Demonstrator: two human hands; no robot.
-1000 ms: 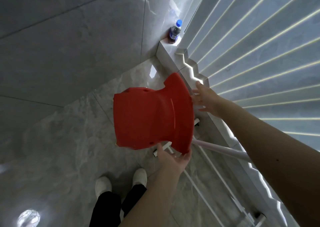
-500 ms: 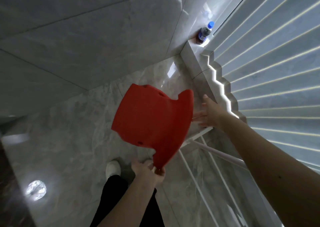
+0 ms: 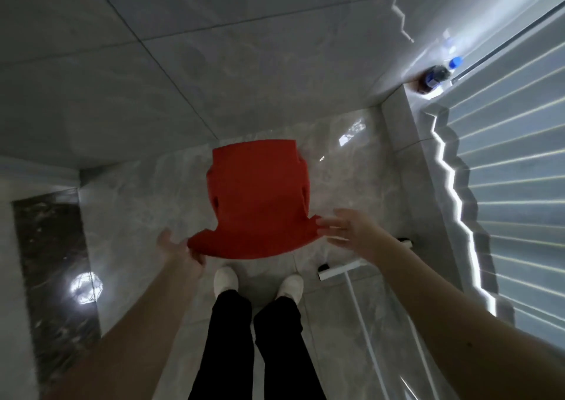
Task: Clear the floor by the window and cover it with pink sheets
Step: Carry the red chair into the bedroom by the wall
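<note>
— Where's the chair?

— The red chair [image 3: 260, 197] stands on the grey floor [image 3: 137, 216] in front of my feet, away from the window blinds [image 3: 513, 185]. My left hand [image 3: 177, 251] curls round the backrest's left corner; my right hand [image 3: 351, 231] lies spread, fingers touching the right corner.

— Risk?

— One-sided hold, I reckon. It could swing into the white rack [image 3: 342, 272] just beside.

walls [image 3: 214, 63]: grey tiles meeting in a corner | floor [image 3: 146, 210]: glossy marble reflecting light | blinds [image 3: 513, 216]: glowing in slits | sill [image 3: 409, 118]: carrying 1 bottle [image 3: 434, 77]
</note>
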